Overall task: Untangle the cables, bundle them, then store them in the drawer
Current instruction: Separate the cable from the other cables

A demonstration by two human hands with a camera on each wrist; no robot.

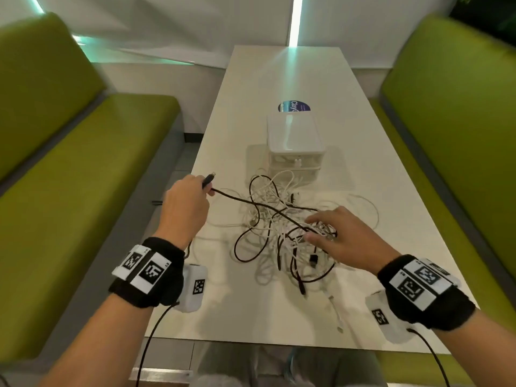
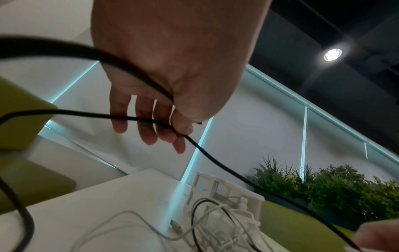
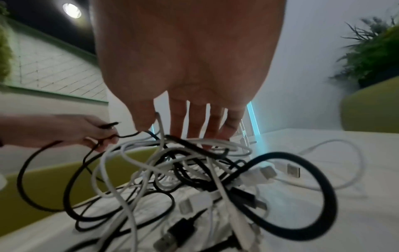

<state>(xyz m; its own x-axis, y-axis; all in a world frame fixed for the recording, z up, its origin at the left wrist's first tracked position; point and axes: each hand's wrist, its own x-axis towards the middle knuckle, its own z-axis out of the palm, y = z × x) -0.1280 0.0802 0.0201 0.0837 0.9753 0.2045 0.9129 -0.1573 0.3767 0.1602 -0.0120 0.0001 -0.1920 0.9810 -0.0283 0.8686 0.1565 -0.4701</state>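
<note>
A tangle of white and black cables [image 1: 282,233] lies on the white table [image 1: 279,79], also filling the right wrist view [image 3: 194,170]. My left hand [image 1: 192,191] pinches the plug end of a black cable [image 1: 237,201] and holds it raised to the left of the pile; thumb and forefinger grip the black cable [image 2: 215,163] in the left wrist view. My right hand [image 1: 332,233] rests flat on the tangle with its fingers [image 3: 194,122] straight and spread, pressing it down. A small white drawer unit [image 1: 294,146] stands just behind the pile, its drawers shut.
Green bench seats flank the table on the left [image 1: 69,163] and right [image 1: 460,135]. A round dark sticker [image 1: 293,107] lies on the table behind the drawer unit. Loose white cable ends [image 1: 337,317] trail toward the near table edge. Plants [image 2: 334,187] stand behind the right bench.
</note>
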